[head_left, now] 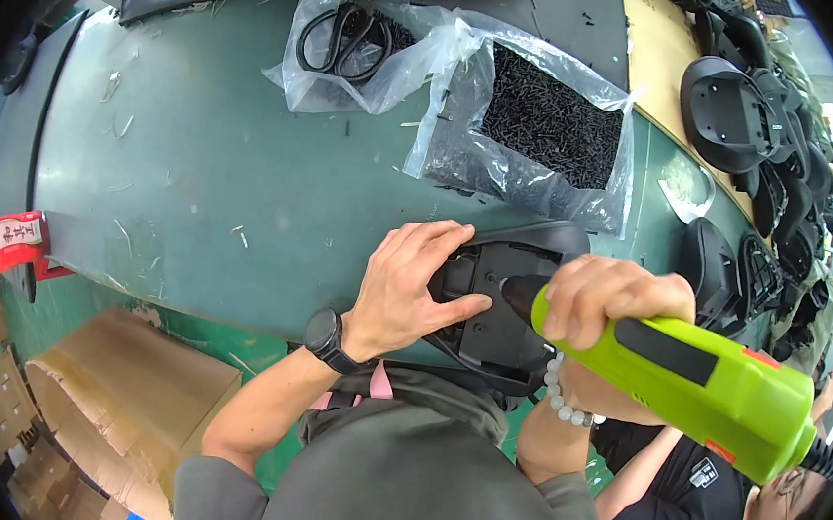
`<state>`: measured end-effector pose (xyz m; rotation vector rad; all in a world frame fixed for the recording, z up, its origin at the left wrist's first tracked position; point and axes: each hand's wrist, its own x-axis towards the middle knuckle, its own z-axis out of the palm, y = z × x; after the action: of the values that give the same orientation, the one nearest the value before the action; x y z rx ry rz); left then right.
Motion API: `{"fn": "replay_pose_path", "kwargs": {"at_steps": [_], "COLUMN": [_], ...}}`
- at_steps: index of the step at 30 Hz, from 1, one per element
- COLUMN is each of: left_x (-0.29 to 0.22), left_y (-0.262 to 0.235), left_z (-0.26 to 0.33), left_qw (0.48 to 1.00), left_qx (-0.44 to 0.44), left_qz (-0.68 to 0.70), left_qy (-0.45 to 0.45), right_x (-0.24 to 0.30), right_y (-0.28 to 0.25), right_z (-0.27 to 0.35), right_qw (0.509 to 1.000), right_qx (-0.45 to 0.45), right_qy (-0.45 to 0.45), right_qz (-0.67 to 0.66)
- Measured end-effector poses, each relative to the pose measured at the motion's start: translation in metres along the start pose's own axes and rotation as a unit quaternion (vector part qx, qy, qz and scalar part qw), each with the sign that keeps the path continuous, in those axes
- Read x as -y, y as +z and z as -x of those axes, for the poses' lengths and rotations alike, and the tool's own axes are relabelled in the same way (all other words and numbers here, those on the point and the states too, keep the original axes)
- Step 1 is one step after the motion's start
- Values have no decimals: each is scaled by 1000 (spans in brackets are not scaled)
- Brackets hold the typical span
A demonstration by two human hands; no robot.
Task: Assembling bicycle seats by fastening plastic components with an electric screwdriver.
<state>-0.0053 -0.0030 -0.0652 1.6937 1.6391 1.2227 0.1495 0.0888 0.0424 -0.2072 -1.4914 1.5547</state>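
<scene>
A black plastic shell (507, 337) with a raised rim and small holes lies at the table's near edge, right in front of me. My left hand (409, 284) rests on its left side with thumb and fingers spread, the thumb reaching into the recess. In my right hand (611, 302) is a lime-green electric screwdriver (713, 385), gripped round its front part. The tool's black nose points left and down at the shell's middle. Its bit's tip is too small to tell whether it touches a screw.
Beyond the shell lies a clear bag of black screws (552, 123); scissors (341, 45) rest on another bag. A red tape dispenser (17, 240) stands far left, cardboard (127, 393) below it. More black shells (731, 114) are piled at right. A person (682, 511) is close at lower right.
</scene>
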Motion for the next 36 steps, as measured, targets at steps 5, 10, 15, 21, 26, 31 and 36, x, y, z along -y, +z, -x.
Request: {"fn": "replay_pose_path", "kwargs": {"at_steps": [5,10,15,21,26,31,36], "left_x": [-8,-12,11,36,30,17,-34], "left_y": [-5,-27,2,25,7,-9,-21], "left_z": [0,-22,-138,-176,-170,-144,-86], "left_qw": [1000,997,937,884,917,944,933], "left_qx": [9,59,11,15,-16,-22,84], "left_qz": [21,-11,-314,-427,-320,-262,-134], "left_qy": [-16,57,151,192,236,199,324], "right_x": [9,72,53,41,52,66,67], "right_y": [-11,-22,0,-14,-16,-13,-1], "right_z": [-31,-11,23,49,54,39,35], "right_qw": [975,988,995,978,957,983,975], "right_qx": [203,142,-102,-207,-286,-104,-95], "right_qy": [-37,-53,18,-11,-43,-125,-168], "right_qz": [-84,-18,-2,2,-31,87,111]}}
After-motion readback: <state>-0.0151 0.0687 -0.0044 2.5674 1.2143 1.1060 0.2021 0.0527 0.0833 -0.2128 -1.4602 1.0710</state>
